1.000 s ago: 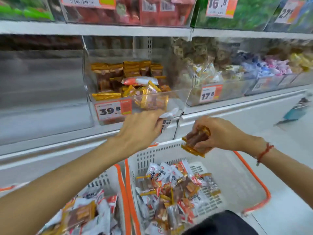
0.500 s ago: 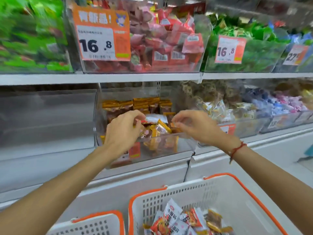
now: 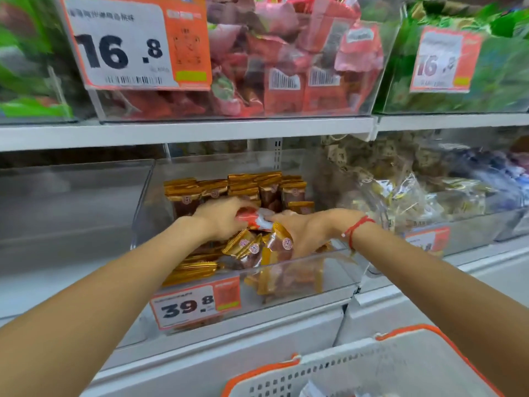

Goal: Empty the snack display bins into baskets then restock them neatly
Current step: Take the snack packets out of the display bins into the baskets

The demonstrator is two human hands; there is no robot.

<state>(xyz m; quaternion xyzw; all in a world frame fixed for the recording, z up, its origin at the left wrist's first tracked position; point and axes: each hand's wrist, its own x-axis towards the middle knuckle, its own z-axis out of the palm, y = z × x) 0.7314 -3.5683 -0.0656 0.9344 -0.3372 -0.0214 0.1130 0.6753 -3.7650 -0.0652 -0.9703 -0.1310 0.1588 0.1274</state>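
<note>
We stood before white shop shelving [image 3: 186, 133], where the upper shelf carried clear bins of red and green packets behind orange price tags [image 3: 137, 44], and the lower shelf held the clear snack bin [image 3: 329, 270] tagged 39.8, an unfilled bin [image 3: 71, 210] to its left. Both our hands were inside that bin among the gold-edged brown packets [image 3: 257, 247]: the left hand [image 3: 223, 217] gripped a red-and-white packet [image 3: 253, 217], the right hand [image 3: 309, 229] curled over loose packets. A white basket [image 3: 372, 368] with an orange rim sat below.
</note>
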